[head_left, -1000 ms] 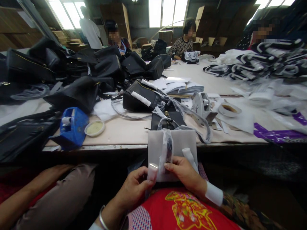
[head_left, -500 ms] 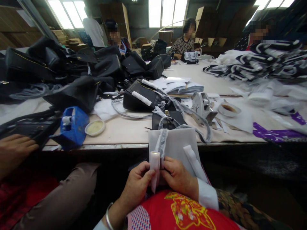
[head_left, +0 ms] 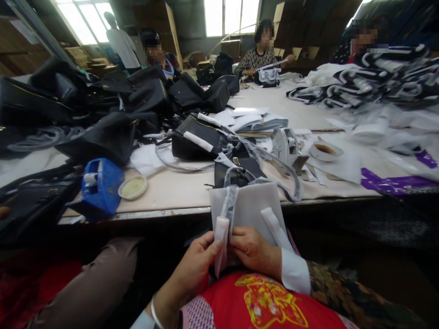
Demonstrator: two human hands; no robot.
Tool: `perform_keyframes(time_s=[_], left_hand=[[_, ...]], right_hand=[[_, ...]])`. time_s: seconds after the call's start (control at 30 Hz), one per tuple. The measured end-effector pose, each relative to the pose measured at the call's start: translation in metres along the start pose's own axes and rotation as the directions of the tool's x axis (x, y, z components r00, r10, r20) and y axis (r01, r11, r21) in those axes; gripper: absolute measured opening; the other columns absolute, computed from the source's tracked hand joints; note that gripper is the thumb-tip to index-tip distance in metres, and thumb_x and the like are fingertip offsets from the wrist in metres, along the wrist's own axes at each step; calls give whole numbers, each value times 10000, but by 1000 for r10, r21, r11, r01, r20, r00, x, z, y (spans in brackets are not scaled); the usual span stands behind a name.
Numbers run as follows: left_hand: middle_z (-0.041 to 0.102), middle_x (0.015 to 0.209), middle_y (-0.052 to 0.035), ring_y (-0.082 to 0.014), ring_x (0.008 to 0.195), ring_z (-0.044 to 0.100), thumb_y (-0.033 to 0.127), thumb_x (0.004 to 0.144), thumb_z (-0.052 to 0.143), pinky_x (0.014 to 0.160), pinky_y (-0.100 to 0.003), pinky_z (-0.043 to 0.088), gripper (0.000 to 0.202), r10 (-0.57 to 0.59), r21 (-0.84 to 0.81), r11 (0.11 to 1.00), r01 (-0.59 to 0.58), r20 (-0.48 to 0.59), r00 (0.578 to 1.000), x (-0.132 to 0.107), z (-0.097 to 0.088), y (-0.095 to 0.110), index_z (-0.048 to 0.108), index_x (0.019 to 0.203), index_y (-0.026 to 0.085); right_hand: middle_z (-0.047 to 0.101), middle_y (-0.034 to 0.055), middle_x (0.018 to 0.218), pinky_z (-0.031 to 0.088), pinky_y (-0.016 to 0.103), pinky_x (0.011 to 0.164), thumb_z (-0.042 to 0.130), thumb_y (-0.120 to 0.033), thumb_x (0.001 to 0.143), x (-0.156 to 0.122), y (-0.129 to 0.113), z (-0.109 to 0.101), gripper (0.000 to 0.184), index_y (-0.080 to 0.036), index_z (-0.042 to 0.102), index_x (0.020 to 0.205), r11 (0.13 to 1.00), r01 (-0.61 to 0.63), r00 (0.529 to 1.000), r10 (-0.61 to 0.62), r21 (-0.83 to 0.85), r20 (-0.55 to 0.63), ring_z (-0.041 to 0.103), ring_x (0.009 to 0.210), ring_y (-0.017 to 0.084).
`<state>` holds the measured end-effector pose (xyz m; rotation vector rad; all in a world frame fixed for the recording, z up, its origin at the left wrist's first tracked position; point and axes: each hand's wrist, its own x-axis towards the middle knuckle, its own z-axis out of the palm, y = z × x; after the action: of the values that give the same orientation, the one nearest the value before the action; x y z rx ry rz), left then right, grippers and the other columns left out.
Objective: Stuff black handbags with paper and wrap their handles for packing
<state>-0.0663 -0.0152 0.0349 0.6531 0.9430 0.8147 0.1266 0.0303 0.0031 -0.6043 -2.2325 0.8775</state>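
Observation:
In my lap, against the table edge, lies a sheet of white foam wrap (head_left: 252, 201). My left hand (head_left: 202, 253) pinches a narrow strip of white foam (head_left: 221, 237), which stands upright along a bag strap (head_left: 229, 201) covered in clear plastic. Close on its right, my right hand (head_left: 252, 246) has its fingers closed on the lower part of that strap; the fingertips are partly hidden. Another white foam strip (head_left: 274, 224) lies on the sheet to the right. Beyond the edge, a black bag (head_left: 240, 171) with a gold buckle joins the plastic-covered straps.
A blue tape dispenser (head_left: 99, 187) and a tape roll (head_left: 133, 187) stand at the table's left front. A white dispenser (head_left: 286, 148) and another roll (head_left: 325, 151) sit right of centre. Black bags (head_left: 147, 98) are heaped at left; co-workers sit across the table.
The view has shifted slightly. My hands keep their hold on the foam strip and strap with little movement. A neighbour's hand at the left has mostly left view, and a co-worker opposite has raised an arm.

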Motion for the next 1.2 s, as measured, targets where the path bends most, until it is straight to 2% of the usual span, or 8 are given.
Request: perform_keyframes(time_s=[0.1,0.23,0.43,0.63,0.8,1.0,1.1,1.2], left_hand=[[543,688,16,-93,615,470,485,842,731,633,-240,413,376,-31,-31,999,30,-8,999,2,3,-1,674,947,129],[562,726,2,-109,646,475,538,821,734,641,-247,406,446,-72,38,997,73,-32,997,3,6,4,685,1000,132],[537,681,22,-71,569,438,579,878,648,538,-187,342,458,-136,148,980,129,32,990,1,-2,7,646,1009,141],[664,772,-47,-77,453,522,623,904,570,397,-173,392,516,-187,116,977,179,63,980,2,-8,-1,580,1152,171],[687,785,-56,-54,424,503,600,926,555,382,-146,366,522,-153,91,984,150,17,988,2,-1,-7,531,1217,167],[655,722,-14,-53,392,439,672,913,501,371,-168,318,544,-36,345,937,51,-49,998,8,9,-8,541,1119,170],[624,663,7,-70,418,438,686,875,545,394,-189,315,527,4,354,935,34,-104,995,12,14,-10,567,989,172],[624,677,-4,-113,546,526,671,835,608,492,-218,397,506,61,368,930,-11,-123,991,14,18,-10,583,875,168]], right_hand=[[688,100,884,559,270,745,471,-103,914,0,1,0,240,-144,706,892,1000,8,1000,-8,-14,4,646,821,185],[690,105,932,569,276,792,469,-96,917,-1,-1,-1,251,-140,715,932,999,-38,999,37,19,33,659,869,188],[680,109,969,569,276,808,487,-119,929,-3,-3,1,227,-144,713,935,988,-82,997,80,131,14,668,886,188],[659,76,962,549,256,806,525,-120,920,-6,1,4,193,-162,707,871,977,-137,991,135,163,23,651,883,167],[651,80,935,539,257,752,520,-132,921,-7,4,7,196,-158,694,834,982,-137,990,139,130,-3,632,837,168],[662,93,887,529,254,676,534,-122,865,-7,-5,8,145,-148,676,857,980,-179,984,179,-90,-1,621,759,174],[677,98,849,476,260,580,605,-160,837,-8,-10,6,81,-141,680,859,925,-191,972,224,-329,65,598,669,173],[679,96,782,409,285,533,652,-211,847,-8,-12,1,84,-145,695,818,855,-133,961,235,-501,146,582,628,182]])
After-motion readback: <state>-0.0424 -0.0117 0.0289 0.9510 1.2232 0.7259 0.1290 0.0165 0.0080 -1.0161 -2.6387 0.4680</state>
